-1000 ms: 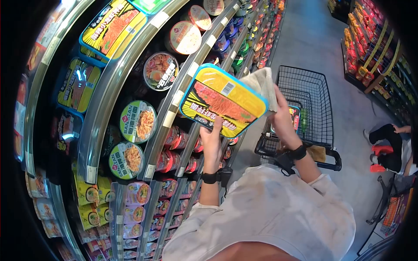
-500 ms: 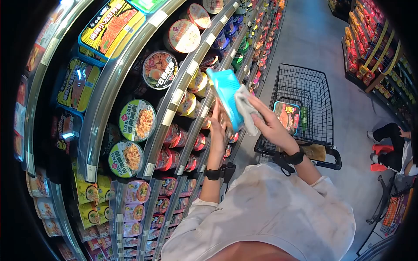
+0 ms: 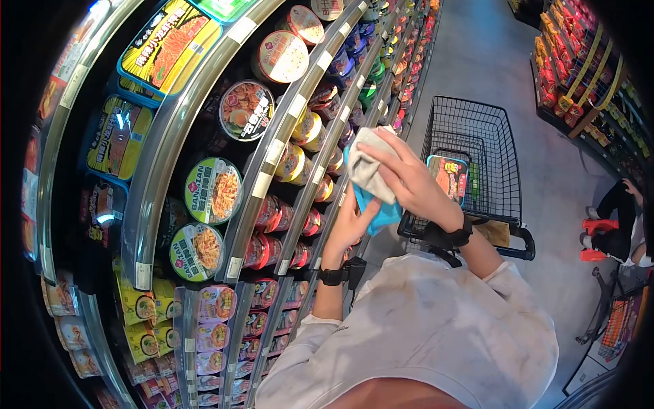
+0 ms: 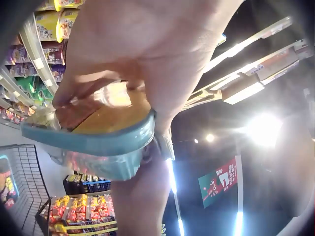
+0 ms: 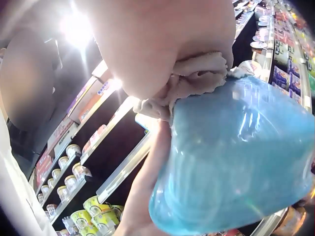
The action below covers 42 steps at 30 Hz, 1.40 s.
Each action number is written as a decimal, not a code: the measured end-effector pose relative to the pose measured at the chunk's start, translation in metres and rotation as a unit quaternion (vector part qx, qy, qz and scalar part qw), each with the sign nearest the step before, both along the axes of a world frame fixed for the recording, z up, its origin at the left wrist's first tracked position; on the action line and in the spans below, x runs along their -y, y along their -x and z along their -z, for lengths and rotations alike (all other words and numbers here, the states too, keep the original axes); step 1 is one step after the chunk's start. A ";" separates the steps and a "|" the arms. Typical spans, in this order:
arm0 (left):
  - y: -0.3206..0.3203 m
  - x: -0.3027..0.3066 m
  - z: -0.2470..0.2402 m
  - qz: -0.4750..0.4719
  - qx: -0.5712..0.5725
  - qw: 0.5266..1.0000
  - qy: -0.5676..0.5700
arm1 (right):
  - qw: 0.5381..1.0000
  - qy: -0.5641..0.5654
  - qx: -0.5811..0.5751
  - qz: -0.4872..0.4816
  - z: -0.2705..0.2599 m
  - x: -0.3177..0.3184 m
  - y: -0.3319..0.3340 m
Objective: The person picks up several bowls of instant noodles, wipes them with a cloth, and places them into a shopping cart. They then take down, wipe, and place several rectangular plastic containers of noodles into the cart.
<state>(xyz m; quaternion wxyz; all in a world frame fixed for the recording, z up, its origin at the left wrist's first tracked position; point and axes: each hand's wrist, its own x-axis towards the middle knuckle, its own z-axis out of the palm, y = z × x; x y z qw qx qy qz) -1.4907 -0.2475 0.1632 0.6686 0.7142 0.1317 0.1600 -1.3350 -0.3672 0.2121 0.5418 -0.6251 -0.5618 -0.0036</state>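
Note:
My left hand (image 3: pixel 346 225) grips a blue plastic tub of instant noodles (image 3: pixel 383 217), thumb on one side and fingers on the other. In the left wrist view the tub's printed yellow and red lid (image 4: pixel 110 115) faces that palm. A bunched pale grey cloth (image 3: pixel 370 170) lies against the tub's blue underside. My right hand (image 3: pixel 417 183) holds this cloth and presses it on the tub, its fingers spread over the fabric. The right wrist view shows the smooth blue base (image 5: pixel 241 152) with the crumpled cloth (image 5: pixel 202 73) at its edge.
Tall shelves (image 3: pixel 153 204) of noodle bowls and packs run close along my left. A black wire shopping cart (image 3: pixel 504 146) stands ahead on the right, with a similar noodle tub (image 3: pixel 447 178) inside. Farther right are a snack rack (image 3: pixel 555 88) and another person (image 3: pixel 610 221).
The tub has turned from showing its printed lid to showing its blue underside. My right hand and the cloth have moved from its edge onto that underside.

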 end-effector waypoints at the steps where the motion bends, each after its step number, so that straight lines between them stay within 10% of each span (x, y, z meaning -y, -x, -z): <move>1: 0.002 0.003 -0.001 0.004 0.005 1.000 -0.029 | 1.000 0.022 -0.008 0.013 -0.002 0.001 -0.002; 6: 0.016 0.008 0.003 -0.043 -0.038 0.992 0.108 | 0.992 0.044 -0.104 -0.046 0.014 -0.001 -0.021; 9: 0.020 0.010 0.001 -0.126 0.068 0.962 0.234 | 0.928 0.098 -0.349 -0.086 0.026 -0.002 -0.015; 13: 0.026 -0.006 -0.005 -0.217 0.138 0.946 0.200 | 0.991 0.069 -0.083 -0.082 0.040 -0.008 0.020; 20: 0.063 -0.029 0.001 -0.191 0.078 0.975 0.079 | 0.996 0.068 0.013 -0.062 0.019 -0.028 0.055; 22: 0.073 -0.024 -0.001 -0.171 0.077 0.978 0.087 | 0.999 0.035 0.006 -0.016 0.034 -0.042 0.055; 24: 0.080 -0.021 -0.007 -0.192 0.083 0.972 0.108 | 0.944 0.061 -0.315 -0.075 0.035 -0.053 0.051; 32: 0.125 -0.041 0.003 -0.288 0.180 0.930 0.138 | 0.936 0.138 -0.294 -0.133 0.058 -0.075 0.101; 36: 0.141 -0.038 -0.016 -0.199 0.077 0.973 -0.089 | 0.803 0.287 -0.493 -0.174 0.053 -0.079 0.125; 38: 0.140 -0.047 -0.026 -0.153 0.112 0.910 -0.368 | 0.865 0.152 -0.438 -0.192 0.057 -0.076 0.146; 40: 0.140 -0.043 -0.022 -0.145 0.141 0.918 -0.342 | 0.863 0.152 -0.459 -0.149 0.048 -0.074 0.147; 42: 0.148 -0.037 0.012 -0.190 0.084 0.974 -0.086 | 0.857 0.159 -0.459 -0.169 0.087 -0.080 0.134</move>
